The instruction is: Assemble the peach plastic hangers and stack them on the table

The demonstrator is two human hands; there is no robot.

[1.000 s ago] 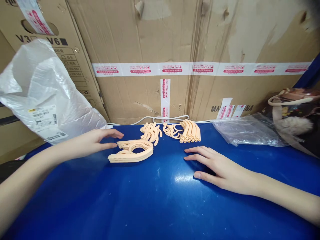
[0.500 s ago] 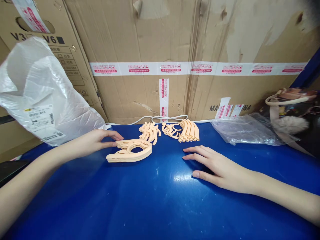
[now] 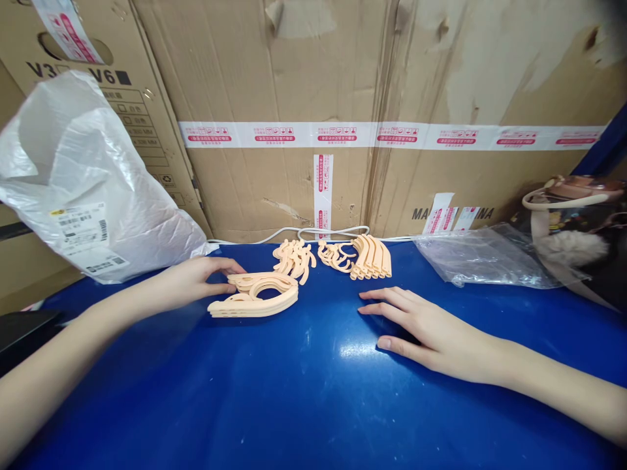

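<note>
On the blue table lies a stack of peach-coloured plastic folding hangers (image 3: 259,303), folded flat. My left hand (image 3: 196,279) is at the stack's left end, thumb and forefinger apart and touching or almost touching it; the other fingers are partly hidden. My right hand (image 3: 416,323) hovers over or rests on the table with its fingers spread, holding nothing. Behind the stack is a loose pile of curved peach hook pieces (image 3: 294,260). Right of that lie several ring-like curved pieces (image 3: 337,255) and a row of hollow curved hanger arms (image 3: 372,257).
A white plastic mailing bag (image 3: 102,183) with a label stands at the left. Large cardboard boxes (image 3: 274,183) form the back wall, with a white cable (image 3: 289,230) along their foot. A clear plastic bag (image 3: 484,258) and a dark bag with a pompom (image 3: 580,248) lie at the right.
My left hand has shifted slightly right, its thumb and forefinger closer about the stack's end. The stack and my right hand look unmoved; the camera view has shifted a little.
</note>
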